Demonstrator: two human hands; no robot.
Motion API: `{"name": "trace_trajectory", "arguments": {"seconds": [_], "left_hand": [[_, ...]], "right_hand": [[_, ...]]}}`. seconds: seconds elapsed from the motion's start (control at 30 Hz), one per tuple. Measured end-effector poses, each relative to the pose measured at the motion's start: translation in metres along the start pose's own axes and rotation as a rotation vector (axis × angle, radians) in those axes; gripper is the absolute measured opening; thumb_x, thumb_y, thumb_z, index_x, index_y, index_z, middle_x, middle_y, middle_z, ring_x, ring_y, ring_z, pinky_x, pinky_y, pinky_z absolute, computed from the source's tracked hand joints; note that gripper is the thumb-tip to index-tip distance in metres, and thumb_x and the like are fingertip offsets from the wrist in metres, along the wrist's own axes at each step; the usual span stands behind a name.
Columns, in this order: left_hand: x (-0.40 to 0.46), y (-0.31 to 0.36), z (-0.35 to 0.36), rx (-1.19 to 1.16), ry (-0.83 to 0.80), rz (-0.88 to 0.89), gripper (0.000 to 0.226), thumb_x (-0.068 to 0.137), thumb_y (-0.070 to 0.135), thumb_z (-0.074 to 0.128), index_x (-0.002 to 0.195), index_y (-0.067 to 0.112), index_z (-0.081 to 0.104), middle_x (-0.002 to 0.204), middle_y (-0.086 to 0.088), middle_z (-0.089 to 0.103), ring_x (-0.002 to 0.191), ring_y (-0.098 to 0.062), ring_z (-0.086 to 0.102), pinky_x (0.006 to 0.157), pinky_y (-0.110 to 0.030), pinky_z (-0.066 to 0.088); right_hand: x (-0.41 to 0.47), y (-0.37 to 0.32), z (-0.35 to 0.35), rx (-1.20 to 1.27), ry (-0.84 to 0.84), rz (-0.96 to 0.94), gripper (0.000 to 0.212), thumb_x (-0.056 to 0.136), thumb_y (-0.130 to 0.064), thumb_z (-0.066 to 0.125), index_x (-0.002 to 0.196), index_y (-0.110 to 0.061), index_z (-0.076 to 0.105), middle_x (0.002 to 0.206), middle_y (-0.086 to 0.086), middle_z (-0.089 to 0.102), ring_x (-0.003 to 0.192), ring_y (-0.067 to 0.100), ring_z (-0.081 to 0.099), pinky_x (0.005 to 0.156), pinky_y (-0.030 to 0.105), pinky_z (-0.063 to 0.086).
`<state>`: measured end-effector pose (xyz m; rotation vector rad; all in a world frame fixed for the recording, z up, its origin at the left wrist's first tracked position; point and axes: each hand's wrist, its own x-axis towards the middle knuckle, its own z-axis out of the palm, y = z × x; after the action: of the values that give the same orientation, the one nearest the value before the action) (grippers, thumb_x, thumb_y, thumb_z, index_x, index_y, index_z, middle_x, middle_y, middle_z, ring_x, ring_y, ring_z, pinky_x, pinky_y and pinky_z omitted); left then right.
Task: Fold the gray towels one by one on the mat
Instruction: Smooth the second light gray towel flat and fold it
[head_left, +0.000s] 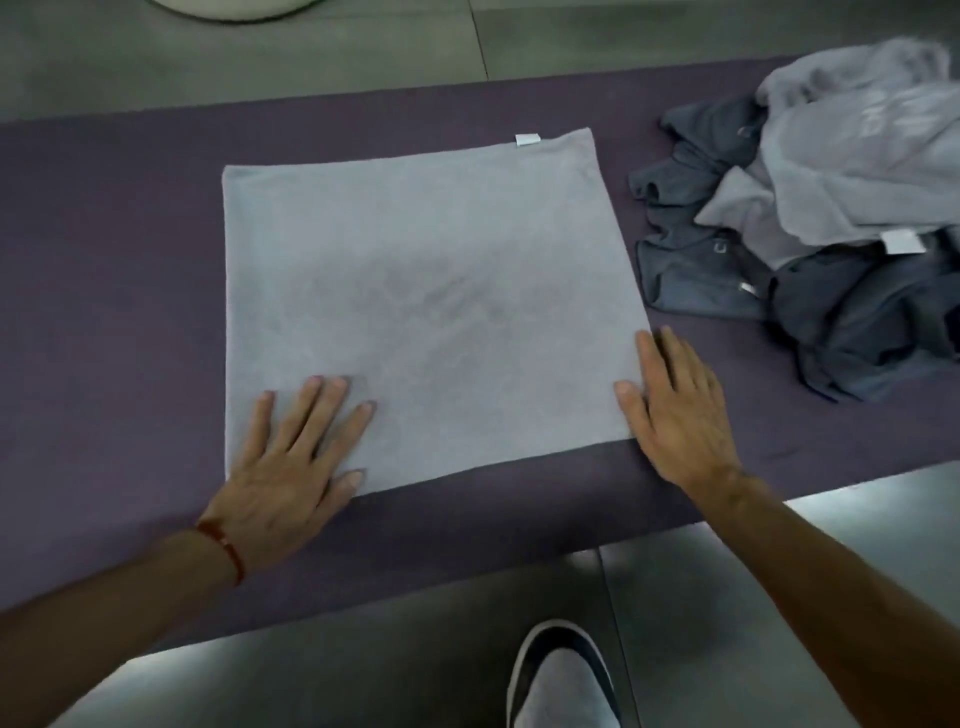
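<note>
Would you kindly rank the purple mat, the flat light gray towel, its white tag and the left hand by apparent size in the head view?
1. purple mat
2. flat light gray towel
3. left hand, though it may be nearer the camera
4. white tag

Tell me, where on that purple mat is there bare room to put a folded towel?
Bare mat lies left of the flat towel, beyond the left hand. The right end is crowded by the towel pile, close past the right hand.

Dim, soft light; floor (332, 675) glare; edges blurred.
</note>
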<state>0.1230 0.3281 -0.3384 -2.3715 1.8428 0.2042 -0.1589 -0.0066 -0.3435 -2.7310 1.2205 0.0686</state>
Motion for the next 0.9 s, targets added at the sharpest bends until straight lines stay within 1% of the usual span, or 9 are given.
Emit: {"name": "trace_trajectory", "arguments": {"seconds": [0.07, 0.13, 0.27, 0.33, 0.4, 0.5, 0.63, 0.77, 0.9], "left_hand": [[-0.002, -0.004, -0.012, 0.017, -0.025, -0.037, 0.067, 0.101, 0.051, 0.029, 0.158, 0.015, 0.025, 0.166, -0.015, 0.014, 0.153, -0.036, 0.014, 0.115, -0.068, 0.017], [-0.014, -0.006, -0.021, 0.019, -0.027, -0.067, 0.066, 0.099, 0.051, 0.036, 0.153, 0.011, 0.039, 0.158, -0.018, 0.032, 0.145, -0.039, 0.031, 0.112, -0.063, 0.026], [-0.054, -0.003, -0.015, -0.051, 0.025, -0.177, 0.056, 0.095, 0.043, 0.039, 0.133, 0.009, 0.059, 0.130, -0.015, 0.053, 0.114, -0.037, 0.054, 0.088, -0.051, 0.046], [-0.063, -0.006, -0.009, -0.072, 0.039, -0.166, 0.051, 0.096, 0.036, 0.039, 0.132, 0.008, 0.060, 0.126, -0.014, 0.054, 0.111, -0.036, 0.056, 0.085, -0.049, 0.050], [-0.064, -0.010, -0.009, -0.055, 0.081, -0.105, 0.041, 0.094, 0.020, 0.056, 0.132, 0.005, 0.059, 0.125, -0.015, 0.055, 0.110, -0.037, 0.058, 0.082, -0.048, 0.055], [-0.060, -0.013, -0.020, -0.027, 0.082, -0.032, 0.062, 0.065, -0.007, 0.082, 0.123, -0.001, 0.064, 0.116, -0.018, 0.060, 0.099, -0.036, 0.063, 0.058, -0.041, 0.061], [-0.053, -0.018, -0.028, 0.038, 0.097, 0.036, 0.064, 0.051, -0.016, 0.080, 0.111, 0.003, 0.070, 0.100, -0.013, 0.064, 0.082, -0.031, 0.065, 0.035, -0.032, 0.051], [-0.044, -0.034, -0.015, -0.078, 0.128, 0.037, 0.069, 0.054, -0.020, 0.073, 0.115, 0.011, 0.064, 0.096, -0.007, 0.059, 0.081, -0.027, 0.059, 0.044, -0.038, 0.056], [-0.041, -0.041, -0.018, -0.285, 0.225, -0.051, 0.048, 0.058, -0.022, 0.070, 0.095, 0.007, 0.061, 0.086, -0.009, 0.055, 0.073, -0.031, 0.055, 0.063, -0.045, 0.056]], "right_hand": [[-0.015, -0.005, -0.011, 0.059, 0.076, 0.223, 0.063, 0.101, -0.051, 0.043, 0.147, -0.007, 0.040, 0.143, 0.021, 0.047, 0.130, 0.040, 0.043, 0.103, 0.056, 0.038], [-0.025, -0.011, -0.012, 0.159, 0.053, 0.375, 0.056, 0.096, -0.049, 0.054, 0.131, -0.005, 0.054, 0.124, 0.024, 0.056, 0.115, 0.043, 0.048, 0.095, 0.054, 0.042], [-0.022, -0.021, -0.019, 0.504, -0.027, 0.518, 0.048, 0.089, -0.053, 0.057, 0.085, -0.006, 0.064, 0.086, 0.014, 0.068, 0.092, 0.039, 0.064, 0.076, 0.039, 0.047], [-0.014, -0.026, -0.028, 0.554, -0.097, 0.579, 0.042, 0.092, -0.043, 0.063, 0.087, -0.001, 0.069, 0.089, 0.016, 0.070, 0.094, 0.038, 0.067, 0.074, 0.034, 0.045], [-0.006, -0.027, -0.034, 0.583, -0.144, 0.614, 0.035, 0.089, -0.035, 0.069, 0.093, -0.001, 0.072, 0.099, 0.018, 0.071, 0.097, 0.037, 0.067, 0.079, 0.036, 0.051], [0.000, -0.033, -0.042, 0.636, -0.217, 0.654, 0.029, 0.081, -0.031, 0.074, 0.094, -0.006, 0.071, 0.096, 0.013, 0.072, 0.085, 0.030, 0.068, 0.080, 0.048, 0.061], [-0.002, -0.034, -0.047, 0.725, -0.152, 0.667, 0.024, 0.080, -0.024, 0.076, 0.090, -0.004, 0.067, 0.092, 0.012, 0.072, 0.077, 0.028, 0.072, 0.071, 0.042, 0.064], [-0.003, -0.030, -0.054, 1.167, -0.166, 0.780, 0.014, 0.090, -0.007, 0.072, 0.094, -0.001, 0.060, 0.092, 0.018, 0.069, 0.066, 0.023, 0.065, 0.050, 0.023, 0.057], [-0.004, -0.021, -0.060, 1.308, -0.180, 0.799, 0.016, 0.090, -0.008, 0.074, 0.097, 0.002, 0.064, 0.091, 0.016, 0.069, 0.069, 0.022, 0.065, 0.051, 0.022, 0.056]]}}
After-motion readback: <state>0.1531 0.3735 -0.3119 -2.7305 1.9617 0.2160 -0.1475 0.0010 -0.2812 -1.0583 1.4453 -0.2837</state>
